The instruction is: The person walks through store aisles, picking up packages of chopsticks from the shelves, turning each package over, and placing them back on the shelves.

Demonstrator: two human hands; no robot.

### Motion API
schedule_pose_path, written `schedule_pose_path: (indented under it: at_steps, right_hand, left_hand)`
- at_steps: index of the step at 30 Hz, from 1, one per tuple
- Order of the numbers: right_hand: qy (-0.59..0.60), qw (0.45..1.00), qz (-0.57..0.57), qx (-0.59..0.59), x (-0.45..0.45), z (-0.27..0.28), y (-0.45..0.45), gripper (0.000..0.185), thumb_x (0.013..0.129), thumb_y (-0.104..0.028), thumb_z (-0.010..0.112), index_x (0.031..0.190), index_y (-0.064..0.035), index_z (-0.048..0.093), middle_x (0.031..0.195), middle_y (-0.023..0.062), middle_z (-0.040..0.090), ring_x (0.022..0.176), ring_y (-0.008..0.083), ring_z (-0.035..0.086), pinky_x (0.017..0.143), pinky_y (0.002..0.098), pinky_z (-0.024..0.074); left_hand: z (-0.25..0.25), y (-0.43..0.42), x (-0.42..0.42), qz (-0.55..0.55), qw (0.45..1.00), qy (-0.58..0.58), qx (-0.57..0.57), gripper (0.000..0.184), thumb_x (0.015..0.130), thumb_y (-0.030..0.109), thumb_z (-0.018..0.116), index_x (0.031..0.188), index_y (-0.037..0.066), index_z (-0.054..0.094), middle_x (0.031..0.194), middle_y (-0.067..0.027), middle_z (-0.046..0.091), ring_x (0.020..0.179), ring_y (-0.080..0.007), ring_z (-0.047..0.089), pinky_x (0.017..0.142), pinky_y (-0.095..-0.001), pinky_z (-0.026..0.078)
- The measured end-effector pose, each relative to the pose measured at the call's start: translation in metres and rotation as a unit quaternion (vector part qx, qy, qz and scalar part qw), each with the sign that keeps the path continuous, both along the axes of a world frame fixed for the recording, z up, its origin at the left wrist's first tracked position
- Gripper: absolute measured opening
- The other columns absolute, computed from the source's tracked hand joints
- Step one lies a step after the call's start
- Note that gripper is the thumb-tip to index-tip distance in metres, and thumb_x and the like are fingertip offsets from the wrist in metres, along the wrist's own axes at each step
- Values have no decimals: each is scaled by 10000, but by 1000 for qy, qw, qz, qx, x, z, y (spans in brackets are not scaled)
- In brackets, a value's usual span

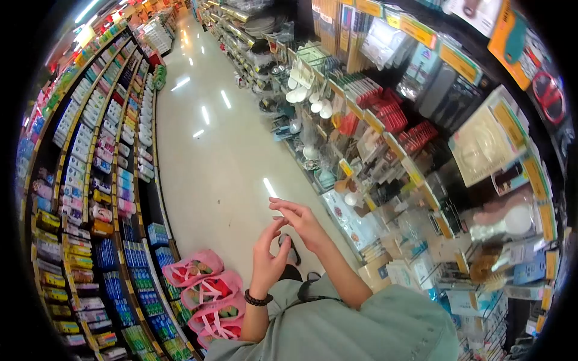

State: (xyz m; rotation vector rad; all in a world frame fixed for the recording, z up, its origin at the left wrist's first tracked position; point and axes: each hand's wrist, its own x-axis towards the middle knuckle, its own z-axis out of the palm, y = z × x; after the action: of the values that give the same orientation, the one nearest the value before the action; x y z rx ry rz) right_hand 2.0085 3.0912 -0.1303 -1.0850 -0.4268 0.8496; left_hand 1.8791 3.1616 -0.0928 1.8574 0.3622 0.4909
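Three pink, basket-like containers (230,284) are lined up along the lower edge of the left-hand shelf (158,207), low beside the left forearm; green and dark contents are partly seen under white straps, too blurred to be named. Blue and green packs (144,280) are stacked in rows behind them. On the right-hand rack (372,121), white ladles (325,108) and red packs (391,114) are hung in rows.

Above the aisle floor (211,174), the left hand (269,249) is held with fingers loosely bent and thumb spread apart. The right hand (303,224) is held half unfolded, fingers extended toward the left fingertips; whether they are touched cannot be told. A dark beaded bracelet (257,299) is worn on the left wrist.
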Motion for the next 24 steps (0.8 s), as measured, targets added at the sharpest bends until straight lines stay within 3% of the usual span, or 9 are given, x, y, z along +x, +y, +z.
schedule_pose_path:
  at_steps: [3, 6, 7, 10, 11, 13, 15, 24]
  right_hand:
    - [60, 998, 19, 16, 46, 0, 32, 362, 1023, -170, 513, 1334, 10, 549, 1307, 138, 622, 1178, 205, 605, 975, 333, 498]
    - [16, 999, -41, -8, 92, -7, 82, 369, 1028, -167, 501, 1347, 13, 542, 1321, 145, 611, 1175, 211, 607, 995, 342, 489]
    - [-10, 999, -37, -33, 112, -6, 100, 362, 1030, -153, 481, 1344, 18, 540, 1324, 173, 602, 1202, 239, 598, 1023, 360, 477]
    - [64, 997, -50, 18, 161, 12, 147, 356, 1030, -142, 470, 1325, 43, 544, 1346, 191, 582, 1239, 267, 578, 1049, 380, 466]
    - [105, 993, -44, 30, 178, 19, 160, 344, 1028, -140, 476, 1293, 63, 562, 1369, 198, 562, 1273, 286, 555, 1059, 398, 463]
    - [108, 990, -65, 55, 201, 28, 184, 355, 1028, -143, 476, 1309, 62, 546, 1371, 209, 557, 1274, 289, 554, 1059, 403, 462]
    - [72, 994, -69, 49, 220, 25, 200, 394, 1029, -148, 473, 1375, 43, 483, 1371, 221, 554, 1278, 301, 551, 1058, 405, 461]
    - [92, 982, -126, 104, 325, 30, 255, 439, 1050, -160, 413, 1455, 7, 386, 1388, 224, 542, 1265, 336, 556, 1056, 448, 457]
  left_hand:
    - [-14, 43, 48, -12, 1000, -14, 3, 411, 919, 10, 603, 1329, 17, 573, 1284, -130, 639, 1217, -233, 590, 1000, -365, 485]
    - [-25, 94, 96, -37, 999, -14, -27, 392, 933, 35, 600, 1324, 16, 578, 1262, -124, 652, 1202, -225, 597, 1000, -356, 484]
    - [-22, 111, 114, -42, 998, -14, -42, 384, 938, 43, 599, 1321, 17, 581, 1255, -122, 656, 1195, -222, 600, 1000, -354, 484]
    - [2, 166, 155, -35, 999, -13, -4, 365, 950, 59, 591, 1313, 21, 590, 1259, -113, 656, 1178, -210, 606, 998, -351, 485]
    - [13, 181, 169, -22, 999, -32, -32, 321, 928, 62, 611, 1241, -7, 620, 1200, -133, 675, 1124, -243, 632, 964, -364, 489]
    - [19, 212, 198, -28, 994, -72, -72, 323, 928, 48, 605, 1246, -6, 620, 1197, -125, 678, 1109, -232, 638, 954, -353, 494]
    - [36, 231, 219, -24, 989, -80, -121, 320, 926, 11, 586, 1243, -7, 624, 1187, -109, 683, 1089, -215, 644, 940, -329, 500]
    - [33, 282, 339, -73, 989, -89, -88, 283, 899, -8, 592, 1175, 2, 654, 1139, -105, 695, 1032, -202, 646, 923, -339, 504]
